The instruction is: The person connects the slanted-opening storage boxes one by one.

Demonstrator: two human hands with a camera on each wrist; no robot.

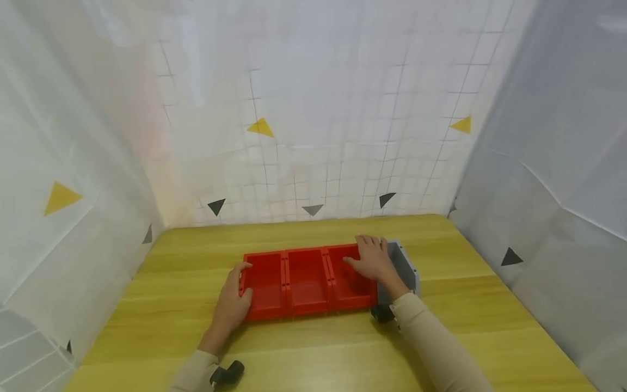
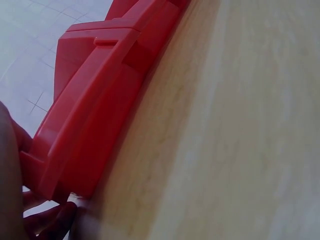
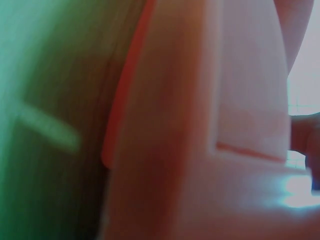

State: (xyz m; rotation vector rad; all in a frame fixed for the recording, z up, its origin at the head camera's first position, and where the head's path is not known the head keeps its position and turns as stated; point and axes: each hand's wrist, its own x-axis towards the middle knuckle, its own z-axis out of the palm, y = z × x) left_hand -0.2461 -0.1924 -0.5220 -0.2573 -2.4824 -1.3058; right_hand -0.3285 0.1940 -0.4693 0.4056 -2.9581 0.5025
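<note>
Three red bins (image 1: 307, 280) stand side by side in a joined row on the table, with a grey bin (image 1: 403, 265) against their right end. My left hand (image 1: 231, 299) grips the left end of the row, thumb and fingers at its outer wall; in the left wrist view its fingers (image 2: 50, 220) reach under the red bin (image 2: 95, 115). My right hand (image 1: 374, 259) lies over the right red bin, beside the grey one, thumb spread inside and fingertips at the far rim. Whether it grips a wall I cannot tell. The right wrist view is blurred, filled by a bin wall.
The wooden table (image 1: 303, 348) extends around the bins on all sides. White sheets with grid lines and coloured triangles (image 1: 313, 136) hang behind and at both sides. Dark wrist cameras sit below both hands, the left one (image 1: 227, 373) low over the table.
</note>
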